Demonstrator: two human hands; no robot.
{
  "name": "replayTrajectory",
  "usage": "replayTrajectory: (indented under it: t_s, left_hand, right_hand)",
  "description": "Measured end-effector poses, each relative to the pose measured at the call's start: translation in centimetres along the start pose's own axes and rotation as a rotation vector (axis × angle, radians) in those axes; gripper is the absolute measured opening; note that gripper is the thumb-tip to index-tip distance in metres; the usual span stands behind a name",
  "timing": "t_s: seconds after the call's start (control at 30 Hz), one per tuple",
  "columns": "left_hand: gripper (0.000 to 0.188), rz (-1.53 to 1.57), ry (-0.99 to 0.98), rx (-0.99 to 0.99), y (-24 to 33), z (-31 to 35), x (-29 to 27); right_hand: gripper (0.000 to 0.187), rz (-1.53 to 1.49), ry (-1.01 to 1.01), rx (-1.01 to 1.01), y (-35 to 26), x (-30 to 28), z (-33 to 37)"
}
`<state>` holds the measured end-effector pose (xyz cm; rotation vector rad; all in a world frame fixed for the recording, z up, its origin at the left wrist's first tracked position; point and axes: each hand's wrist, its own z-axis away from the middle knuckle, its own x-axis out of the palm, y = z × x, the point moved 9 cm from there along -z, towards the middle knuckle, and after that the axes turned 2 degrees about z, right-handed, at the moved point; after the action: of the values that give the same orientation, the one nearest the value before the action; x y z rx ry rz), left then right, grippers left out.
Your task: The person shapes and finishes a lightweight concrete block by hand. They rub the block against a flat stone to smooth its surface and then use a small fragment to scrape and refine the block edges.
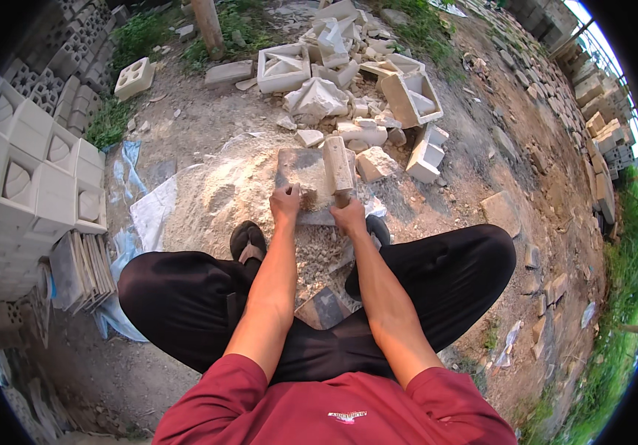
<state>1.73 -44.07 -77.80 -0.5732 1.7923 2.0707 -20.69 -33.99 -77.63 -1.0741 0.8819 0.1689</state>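
My right hand [349,215] is closed round the short handle of a mallet [338,165], whose long, pale, dusty block head points away from me. The mallet lies over or just above a flat grey slab [294,165] on the ground between my feet; I cannot tell whether they touch. My left hand [285,202] is closed at the slab's left edge, its fingers pinched together. Whatever it may hold is too small to make out. Pale crumbs and powder [219,189] lie around the slab.
Beyond the slab rises a heap of broken pale blocks [319,100]. Moulded blocks [59,152] are stacked at left, with thin boards [81,271] leaning below them. Blue plastic sheeting [127,248] lies near my left knee. A wooden post [208,28] stands at the back.
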Motion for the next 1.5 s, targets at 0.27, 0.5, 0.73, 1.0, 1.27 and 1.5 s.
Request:
replayTrajectory:
  t_s: [0.27,0.5,0.73,1.0,1.27,1.5]
  left_hand:
    - [0.042,0.217,-0.151,0.157,1.0,0.6,2.4]
    - [0.046,0.05,-0.176,0.346,3.7,0.7,2.7]
    - [0.045,-0.05,-0.166,0.209,1.6,0.5,2.5]
    - [0.04,-0.04,-0.076,0.393,2.3,1.6,2.0]
    - [0.037,-0.076,-0.094,0.358,3.9,1.4,2.8]
    - [0.036,-0.076,-0.124,0.328,3.4,1.1,2.8]
  right_hand:
    - [0.042,-0.018,-0.147,-0.069,-3.0,0.5,1.0]
    - [0.043,-0.074,-0.189,-0.017,-5.6,-0.8,0.8]
    - [0.043,-0.08,-0.219,-0.026,-5.4,-0.3,1.3]
    - [0.042,-0.095,-0.178,-0.103,-6.2,-0.7,0.2]
    - [0.036,-0.253,0.018,-0.169,-6.2,-1.7,-0.8]
    - [0.042,-0.028,-0.214,-0.07,-3.8,-0.1,1.0]
